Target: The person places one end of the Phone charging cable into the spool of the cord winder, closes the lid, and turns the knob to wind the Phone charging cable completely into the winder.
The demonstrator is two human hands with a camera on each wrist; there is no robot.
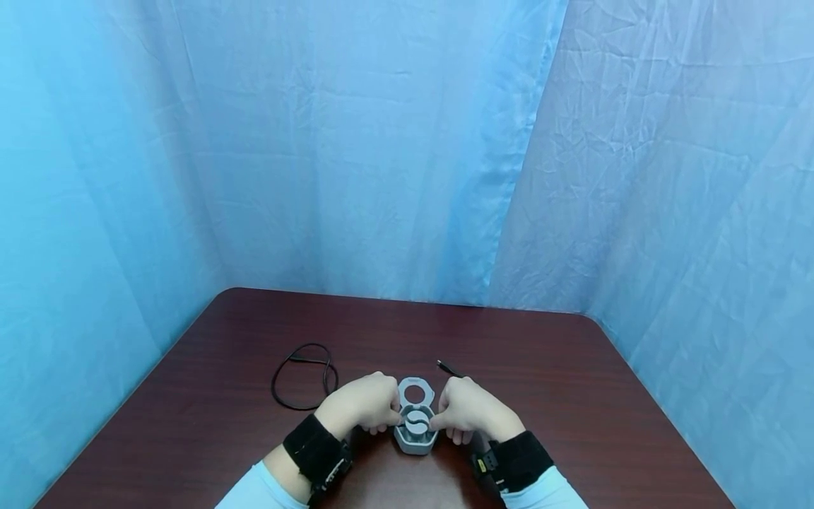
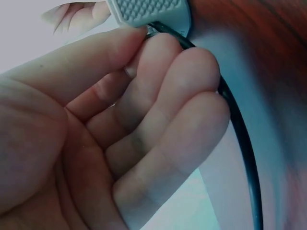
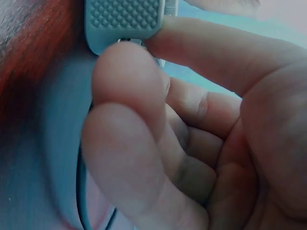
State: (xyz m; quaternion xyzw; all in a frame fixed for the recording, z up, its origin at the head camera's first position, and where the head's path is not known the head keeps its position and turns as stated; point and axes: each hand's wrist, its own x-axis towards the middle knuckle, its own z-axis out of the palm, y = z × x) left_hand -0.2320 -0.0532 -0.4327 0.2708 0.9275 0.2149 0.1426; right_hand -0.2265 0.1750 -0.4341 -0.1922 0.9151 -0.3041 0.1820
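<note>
A small grey cable organizer box (image 1: pixel 415 447) sits on the table with its ring-shaped lid (image 1: pixel 416 380) tipped back. Inside shows a pale round spool (image 1: pixel 416 418) with an S-shaped groove. My left hand (image 1: pixel 369 401) pinches a black cable (image 2: pixel 245 153) at the box's left side, thumb and forefinger right at the textured wall (image 2: pixel 153 9). On the opposite side my right hand (image 1: pixel 475 408) pinches the cable (image 3: pixel 80 177) close to the other textured wall (image 3: pixel 125 14). Past the fingers, the cable trails out on both sides.
Left of the box, a loop of the black cable (image 1: pixel 275 385) lies on the dark wooden table (image 1: pixel 540 367). A connector end (image 1: pixel 443 365) pokes out beyond my right hand. Blue curtains (image 1: pixel 356 155) enclose the table's back and sides.
</note>
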